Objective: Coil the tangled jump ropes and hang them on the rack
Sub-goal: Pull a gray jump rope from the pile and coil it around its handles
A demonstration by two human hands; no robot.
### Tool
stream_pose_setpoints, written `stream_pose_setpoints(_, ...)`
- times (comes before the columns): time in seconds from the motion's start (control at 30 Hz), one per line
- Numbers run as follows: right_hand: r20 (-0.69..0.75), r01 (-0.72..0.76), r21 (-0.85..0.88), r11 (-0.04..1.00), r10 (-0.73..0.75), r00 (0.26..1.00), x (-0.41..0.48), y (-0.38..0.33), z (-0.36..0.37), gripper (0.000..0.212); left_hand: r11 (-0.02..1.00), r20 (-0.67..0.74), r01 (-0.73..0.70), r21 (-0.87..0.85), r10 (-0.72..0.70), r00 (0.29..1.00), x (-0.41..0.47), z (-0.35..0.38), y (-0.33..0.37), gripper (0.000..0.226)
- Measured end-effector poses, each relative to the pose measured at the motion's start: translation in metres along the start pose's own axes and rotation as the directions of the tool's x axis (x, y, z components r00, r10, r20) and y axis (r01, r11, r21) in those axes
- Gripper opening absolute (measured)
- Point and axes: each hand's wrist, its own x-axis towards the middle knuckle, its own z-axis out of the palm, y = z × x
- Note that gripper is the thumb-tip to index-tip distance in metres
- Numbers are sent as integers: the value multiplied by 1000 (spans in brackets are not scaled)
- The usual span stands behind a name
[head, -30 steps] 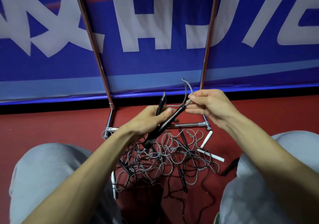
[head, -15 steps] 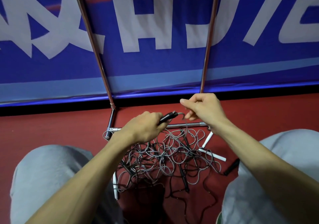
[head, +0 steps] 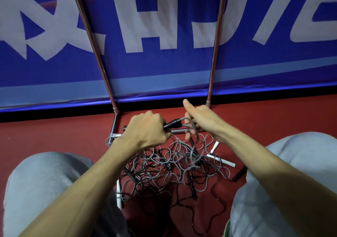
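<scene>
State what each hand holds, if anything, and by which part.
The left hand grips a black plastic jump-rope handle around its middle. The right hand curls its fingers round the thin grey rope cord just beyond that handle's tip.

The handle (head: 172, 123) I hold is matt black, probably plastic; the rack (head: 215, 54) is glossy metal; my trousers (head: 45, 178) are soft grey cloth.
</scene>
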Motion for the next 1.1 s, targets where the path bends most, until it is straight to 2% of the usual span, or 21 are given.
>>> stream_pose_setpoints(0.13, 135, -17, 12, 1000, 15, 991, -6, -4, -1, 60, 1000, -4, 5, 8, -5, 1000, 3, 2, 1, 18)
stream_pose_setpoints(0.27, 126, 15, 95, 995, -27, 992, -7, -9, -4, 37, 996, -26, 35, -82, -37, 999, 1, 1, 4, 9)
stream_pose_setpoints(0.3, 111, 39, 122, 992, -53, 992, -7, -10, -5, 34, 990, -16, 45, -132, -47, 999, 1, 1, 4, 9)
stream_pose_setpoints(0.43, 0, 166, 76, 983, -166, 986, -7, -12, -6, 45, 918, 35, 90, -386, -83, 996, 5, 4, 6, 26)
stream_pose_setpoints(0.5, -97, 193, 116, 974, -182, 979, -7, -15, -7, 44, 882, -20, 83, -464, -104, 994, 8, 4, 7, 31)
stream_pose_setpoints(0.57, -226, 199, 173, 964, -158, 961, -5, -18, -10, 43, 857, -83, 48, -513, -106, 991, 9, 4, 8, 23)
stream_pose_setpoints(0.63, -359, 187, 249, 950, -88, 929, -2, -17, -15, 41, 855, -111, 27, -518, -99, 989, 7, 3, 8, 15)
stream_pose_setpoints(0.73, -504, 199, 297, 934, -24, 863, 4, -10, -21, 42, 882, -142, 14, -471, -91, 986, 4, 4, 6, 21)
stream_pose_setpoints(0.8, -561, 225, 227, 948, -62, 826, 7, -7, -20, 45, 912, -178, 5, -411, -86, 980, 4, 4, 7, 12)
stream_pose_setpoints(0.93, -601, 297, 14, 955, -229, 766, 9, -7, -19, 51, 929, -210, 46, -367, -131, 969, 5, 3, 7, 27)
stream_pose_setpoints(1.0, -592, 305, -20, 952, -257, 763, 7, -9, -18, 49, 936, -199, 44, -350, -120, 973, 5, 3, 7, 24)
stream_pose_setpoints(1.1, -526, 298, 160, 941, -174, 832, 3, -13, -14, 48, 919, -181, 21, -393, -100, 978, 5, 2, 4, 21)
